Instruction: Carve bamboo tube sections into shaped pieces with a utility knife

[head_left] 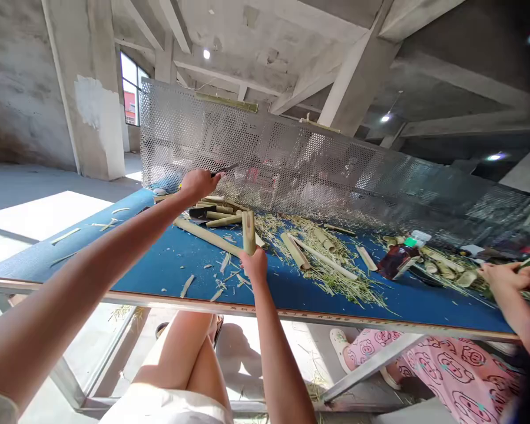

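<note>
Head view: one blue desk [135, 280], stretching below and to either side of the hands.
Left hand [200, 184]: closed around one knife [225, 169], raised above the desk, blade pointing away to the right.
Right hand [254, 264]: closed around the lower end of one short bamboo piece [248, 231], held nearly upright, well apart from the knife.
Long bamboo stick [205, 235]: one, lying slantwise, near end just beside the right hand, far end below the left hand.
Bamboo pile [221, 215]: several pieces, too jumbled to count, beyond the right hand and a little left.
Split bamboo [295, 252]: one hollow length, near the right hand on its right side.
Shavings [353, 287]: too many to count, spread thickest to the right of the right hand.
Container [396, 261]: one, dark red, well right of the right hand.
Perforated screen [291, 168]: standing beyond both hands, with one bamboo tube [227, 102] along the top edge.
Co-worker's hand [506, 275]: far right of the right hand, too blurred to tell the grip.
</note>
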The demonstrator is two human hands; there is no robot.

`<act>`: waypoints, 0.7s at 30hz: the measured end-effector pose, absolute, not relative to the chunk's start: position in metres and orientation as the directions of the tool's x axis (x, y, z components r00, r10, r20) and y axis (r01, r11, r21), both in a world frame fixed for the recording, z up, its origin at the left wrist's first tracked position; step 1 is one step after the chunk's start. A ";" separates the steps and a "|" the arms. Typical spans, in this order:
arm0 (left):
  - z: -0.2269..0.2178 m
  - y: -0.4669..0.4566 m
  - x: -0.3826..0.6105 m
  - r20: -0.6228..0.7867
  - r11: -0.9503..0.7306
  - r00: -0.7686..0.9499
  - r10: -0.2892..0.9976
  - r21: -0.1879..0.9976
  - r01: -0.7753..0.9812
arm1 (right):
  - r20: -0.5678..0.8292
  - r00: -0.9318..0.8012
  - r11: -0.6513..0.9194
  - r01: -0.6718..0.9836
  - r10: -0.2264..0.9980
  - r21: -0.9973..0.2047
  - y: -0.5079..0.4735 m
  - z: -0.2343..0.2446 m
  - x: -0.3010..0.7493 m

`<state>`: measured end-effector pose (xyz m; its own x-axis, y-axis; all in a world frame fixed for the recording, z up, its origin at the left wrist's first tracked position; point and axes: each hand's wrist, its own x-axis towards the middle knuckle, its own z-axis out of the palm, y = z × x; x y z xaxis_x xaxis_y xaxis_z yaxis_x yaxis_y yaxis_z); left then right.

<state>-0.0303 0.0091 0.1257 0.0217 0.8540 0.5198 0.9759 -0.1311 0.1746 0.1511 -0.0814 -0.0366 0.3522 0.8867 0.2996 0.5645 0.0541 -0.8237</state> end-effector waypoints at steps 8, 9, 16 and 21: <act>0.036 -0.043 -0.063 0.304 -0.317 0.267 0.915 0.128 0.940 | 0.257 0.387 0.060 0.454 0.885 -0.889 -0.084 -0.039 0.151; 0.024 -0.042 -0.069 0.265 -0.324 0.285 0.921 0.118 0.939 | 0.247 0.391 0.058 0.437 0.887 -0.898 -0.085 -0.038 0.151; 0.008 -0.007 -0.050 0.176 -0.239 0.214 0.961 0.141 0.961 | 0.219 0.367 0.081 0.356 0.904 -0.931 -0.087 -0.037 0.156; 0.023 -0.009 -0.026 0.178 -0.227 0.186 0.966 0.250 0.941 | 0.187 0.382 0.077 0.285 0.905 -0.956 -0.085 -0.040 0.161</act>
<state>-0.0257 -0.0095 0.0231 0.1855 0.9663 0.1785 0.9412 -0.2269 0.2502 0.1611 -0.0847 -0.0402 0.3816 0.9053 0.1866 0.2847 0.0770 -0.9555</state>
